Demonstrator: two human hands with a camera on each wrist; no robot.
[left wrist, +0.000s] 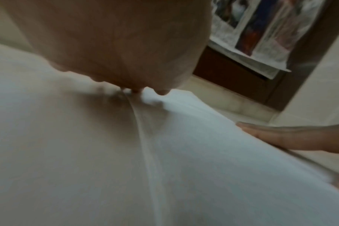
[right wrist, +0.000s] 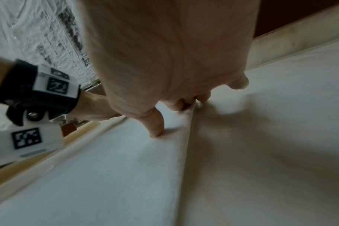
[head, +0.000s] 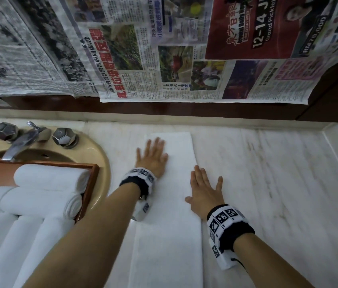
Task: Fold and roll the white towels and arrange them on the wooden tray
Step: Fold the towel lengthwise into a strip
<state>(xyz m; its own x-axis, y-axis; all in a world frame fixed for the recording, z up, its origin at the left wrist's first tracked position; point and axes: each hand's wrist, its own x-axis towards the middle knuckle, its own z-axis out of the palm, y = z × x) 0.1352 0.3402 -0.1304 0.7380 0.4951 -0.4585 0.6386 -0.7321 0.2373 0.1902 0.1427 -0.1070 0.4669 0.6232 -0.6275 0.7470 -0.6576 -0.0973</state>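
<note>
A white towel (head: 170, 225), folded into a long narrow strip, lies lengthwise on the marble counter. My left hand (head: 152, 156) presses flat on its far left part, fingers spread. At the strip's right edge my right hand (head: 204, 190) lies flat with straight fingers, half on the towel and half on the counter. The wooden tray (head: 90, 183) sits over the sink at the left and holds two rolled white towels (head: 47, 177). In the left wrist view the towel (left wrist: 184, 152) fills the frame under my palm. The right wrist view shows my fingers (right wrist: 157, 125) on the towel's edge (right wrist: 106, 168).
A beige sink (head: 99, 154) with a chrome tap (head: 18, 146) is at the left. More white towels (head: 8, 246) lie in the near-left corner. Newspaper sheets (head: 143, 48) hang on the wall behind. Bare marble counter (head: 278, 183) stretches right to a tiled wall.
</note>
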